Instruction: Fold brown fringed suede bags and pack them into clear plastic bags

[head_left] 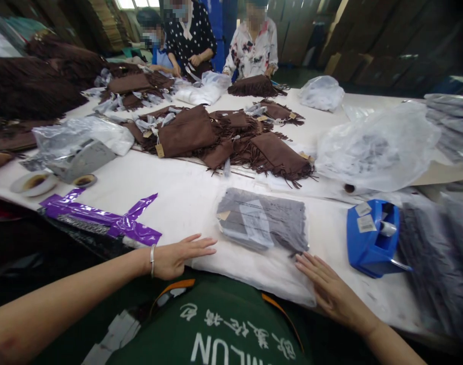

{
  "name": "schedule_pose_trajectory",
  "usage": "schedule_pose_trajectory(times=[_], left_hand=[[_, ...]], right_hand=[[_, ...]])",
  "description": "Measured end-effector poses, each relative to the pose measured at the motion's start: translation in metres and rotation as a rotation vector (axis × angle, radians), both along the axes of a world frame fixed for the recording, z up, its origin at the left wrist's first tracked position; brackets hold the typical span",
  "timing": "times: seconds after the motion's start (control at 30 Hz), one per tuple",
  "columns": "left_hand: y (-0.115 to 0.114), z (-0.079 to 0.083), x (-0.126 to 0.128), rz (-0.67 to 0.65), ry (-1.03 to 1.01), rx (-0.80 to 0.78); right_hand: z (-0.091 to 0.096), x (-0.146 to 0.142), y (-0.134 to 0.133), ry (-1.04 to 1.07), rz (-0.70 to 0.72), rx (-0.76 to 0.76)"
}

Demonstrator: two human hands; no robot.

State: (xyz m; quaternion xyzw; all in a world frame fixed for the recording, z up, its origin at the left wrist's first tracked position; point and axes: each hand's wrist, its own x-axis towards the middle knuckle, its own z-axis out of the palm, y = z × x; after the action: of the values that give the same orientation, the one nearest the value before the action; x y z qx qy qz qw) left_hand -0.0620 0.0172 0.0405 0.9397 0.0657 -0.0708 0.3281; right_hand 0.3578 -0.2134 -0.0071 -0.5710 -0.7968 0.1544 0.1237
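A clear plastic bag with a folded grey fringed item inside lies flat on the white table, its open end toward me. My left hand rests flat on the table's near edge, fingers stretched toward the bag's left side, a bracelet on the wrist. My right hand lies flat with fingers spread on the bag's loose lower right flap. Neither hand holds anything.
A blue tape dispenser stands right of the bag, packed grey items beyond it. Brown fringed pieces lie mid-table, purple tape strips and tape rolls at left, plastic bags at right. Three people work at the far end.
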Motion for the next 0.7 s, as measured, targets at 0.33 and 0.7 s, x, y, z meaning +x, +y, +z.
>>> schedule_pose_trajectory(times=[0.33, 0.7], left_hand=[[0.020, -0.030, 0.026, -0.110, -0.097, -0.020], [-0.026, -0.057, 0.040, 0.960, -0.226, 0.157]], right_hand=[[-0.011, 0.004, 0.011, 0.119, 0.114, -0.050], [-0.042, -0.058, -0.006, 0.153, -0.943, 0.049]])
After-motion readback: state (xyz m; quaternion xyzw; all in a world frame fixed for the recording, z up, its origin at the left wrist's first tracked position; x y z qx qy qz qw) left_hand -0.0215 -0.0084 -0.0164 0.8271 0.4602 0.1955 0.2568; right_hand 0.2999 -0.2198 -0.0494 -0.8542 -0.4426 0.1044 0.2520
